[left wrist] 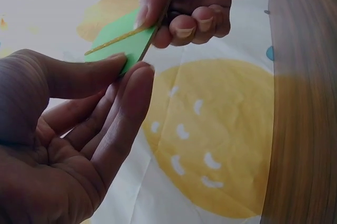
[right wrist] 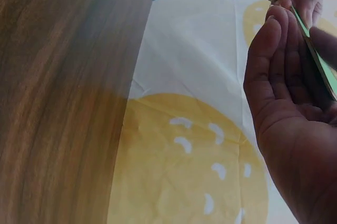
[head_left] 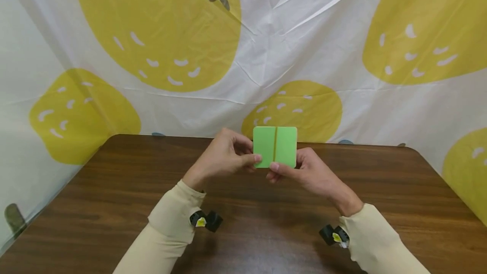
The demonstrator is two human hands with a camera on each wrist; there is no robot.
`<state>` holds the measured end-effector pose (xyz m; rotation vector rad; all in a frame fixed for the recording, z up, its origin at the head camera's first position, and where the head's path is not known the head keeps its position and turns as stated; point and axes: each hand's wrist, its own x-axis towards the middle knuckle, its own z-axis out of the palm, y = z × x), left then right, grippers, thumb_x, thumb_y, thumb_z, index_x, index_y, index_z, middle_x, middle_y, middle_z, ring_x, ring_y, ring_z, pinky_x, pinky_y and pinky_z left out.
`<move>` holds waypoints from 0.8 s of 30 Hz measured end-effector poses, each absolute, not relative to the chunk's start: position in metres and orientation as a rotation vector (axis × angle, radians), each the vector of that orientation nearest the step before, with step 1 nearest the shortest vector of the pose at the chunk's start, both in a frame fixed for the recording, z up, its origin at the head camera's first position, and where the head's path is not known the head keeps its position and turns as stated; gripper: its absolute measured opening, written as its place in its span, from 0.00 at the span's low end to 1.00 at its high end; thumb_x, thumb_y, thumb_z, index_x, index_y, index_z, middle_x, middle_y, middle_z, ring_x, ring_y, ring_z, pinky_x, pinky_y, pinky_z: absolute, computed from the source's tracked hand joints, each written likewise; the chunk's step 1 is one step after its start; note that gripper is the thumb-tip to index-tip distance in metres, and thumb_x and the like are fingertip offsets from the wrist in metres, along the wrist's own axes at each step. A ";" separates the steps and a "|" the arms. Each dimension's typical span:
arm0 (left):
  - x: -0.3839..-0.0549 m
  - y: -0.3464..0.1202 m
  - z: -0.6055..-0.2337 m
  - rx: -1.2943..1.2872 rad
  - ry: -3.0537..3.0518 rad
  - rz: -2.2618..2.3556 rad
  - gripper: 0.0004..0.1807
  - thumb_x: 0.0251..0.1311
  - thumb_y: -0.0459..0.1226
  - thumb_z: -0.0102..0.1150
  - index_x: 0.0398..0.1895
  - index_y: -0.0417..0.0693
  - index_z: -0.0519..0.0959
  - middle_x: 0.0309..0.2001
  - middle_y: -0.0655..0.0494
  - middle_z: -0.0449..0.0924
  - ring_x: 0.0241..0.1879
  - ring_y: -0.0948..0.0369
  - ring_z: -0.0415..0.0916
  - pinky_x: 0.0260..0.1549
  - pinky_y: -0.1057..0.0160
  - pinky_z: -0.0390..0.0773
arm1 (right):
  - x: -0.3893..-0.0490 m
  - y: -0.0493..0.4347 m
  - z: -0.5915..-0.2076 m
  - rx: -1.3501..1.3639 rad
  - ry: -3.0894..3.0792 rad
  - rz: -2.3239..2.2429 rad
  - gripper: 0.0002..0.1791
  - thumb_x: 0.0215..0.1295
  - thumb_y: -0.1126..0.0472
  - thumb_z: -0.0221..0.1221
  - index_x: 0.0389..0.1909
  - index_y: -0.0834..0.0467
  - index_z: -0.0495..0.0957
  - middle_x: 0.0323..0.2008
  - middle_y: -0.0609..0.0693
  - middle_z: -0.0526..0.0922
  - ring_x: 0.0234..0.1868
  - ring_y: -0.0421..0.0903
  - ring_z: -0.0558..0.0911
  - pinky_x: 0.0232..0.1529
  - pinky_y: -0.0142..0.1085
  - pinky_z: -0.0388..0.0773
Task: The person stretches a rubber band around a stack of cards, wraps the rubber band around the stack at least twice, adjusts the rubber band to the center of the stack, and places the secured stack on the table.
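Observation:
Above the table, both hands hold up a thin stack of light green square cards (head_left: 264, 142) with rounded corners. A yellowish-brown rubber band (head_left: 275, 141) runs from top to bottom across its face, slightly right of the middle. My left hand (head_left: 224, 154) pinches the lower left edge, its thumb on the front face and its fingers behind. At the lower right, my right hand (head_left: 313, 172) pinches the stack, thumb tip on the front beside the band's lower end. The left wrist view shows the stack's thin edge (left wrist: 149, 44); the fingers behind it are partly hidden.
Below the hands lies a dark brown wood-grain table (head_left: 262, 219) with rounded far corners. Behind it hangs a white cloth (head_left: 190, 111) printed with large yellow fruit. A small black wrist device (head_left: 205, 220) sits at the left cuff, another device (head_left: 335, 236) at the right.

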<state>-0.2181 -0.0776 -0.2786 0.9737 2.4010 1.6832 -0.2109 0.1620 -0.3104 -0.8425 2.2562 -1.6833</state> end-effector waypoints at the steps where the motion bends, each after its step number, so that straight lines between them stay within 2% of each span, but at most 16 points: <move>1: -0.218 -0.078 -0.278 0.971 2.398 1.676 0.07 0.60 0.26 0.68 0.25 0.33 0.84 0.22 0.48 0.84 0.22 0.56 0.84 0.25 0.53 0.84 | -0.211 0.162 -0.310 -0.837 2.272 -1.671 0.13 0.74 0.61 0.60 0.40 0.69 0.84 0.33 0.62 0.88 0.38 0.58 0.88 0.45 0.41 0.83; 3: -0.218 -0.079 -0.278 0.959 2.387 1.664 0.07 0.60 0.26 0.69 0.25 0.34 0.84 0.22 0.49 0.84 0.23 0.51 0.85 0.26 0.55 0.84 | -0.210 0.163 -0.308 -0.835 2.301 -1.649 0.11 0.72 0.61 0.62 0.39 0.67 0.85 0.33 0.63 0.88 0.38 0.59 0.88 0.44 0.41 0.83; 8: -0.217 -0.079 -0.277 0.939 2.369 1.656 0.05 0.60 0.26 0.69 0.26 0.34 0.85 0.22 0.49 0.84 0.27 0.41 0.85 0.26 0.57 0.84 | -0.211 0.165 -0.307 -0.831 2.363 -1.629 0.09 0.69 0.62 0.66 0.39 0.66 0.85 0.34 0.64 0.87 0.36 0.53 0.88 0.40 0.40 0.83; 13: -0.216 -0.079 -0.276 0.935 2.354 1.657 0.04 0.59 0.25 0.68 0.28 0.32 0.85 0.23 0.48 0.84 0.26 0.44 0.84 0.27 0.56 0.85 | -0.212 0.165 -0.308 -0.817 2.382 -1.640 0.08 0.67 0.63 0.67 0.39 0.67 0.84 0.33 0.59 0.88 0.34 0.50 0.88 0.38 0.40 0.84; 19: -0.216 -0.081 -0.274 0.917 2.340 1.662 0.03 0.60 0.25 0.68 0.30 0.31 0.85 0.24 0.47 0.84 0.25 0.48 0.85 0.30 0.51 0.85 | -0.212 0.168 -0.306 -0.816 2.480 -1.594 0.10 0.63 0.60 0.71 0.41 0.62 0.85 0.33 0.53 0.88 0.34 0.47 0.85 0.37 0.37 0.81; 21: -0.217 -0.082 -0.274 0.919 2.349 1.651 0.04 0.60 0.26 0.68 0.29 0.31 0.85 0.24 0.47 0.84 0.24 0.52 0.85 0.31 0.50 0.85 | -0.212 0.171 -0.305 -0.855 2.601 -1.560 0.18 0.58 0.58 0.74 0.48 0.59 0.84 0.36 0.49 0.87 0.35 0.45 0.84 0.38 0.36 0.80; 24: -0.219 -0.085 -0.275 0.929 2.381 1.612 0.05 0.61 0.26 0.68 0.28 0.32 0.84 0.24 0.48 0.84 0.24 0.56 0.85 0.30 0.54 0.85 | -0.214 0.175 -0.303 -1.004 2.859 -1.471 0.41 0.47 0.57 0.81 0.64 0.54 0.75 0.44 0.46 0.85 0.41 0.46 0.84 0.46 0.40 0.80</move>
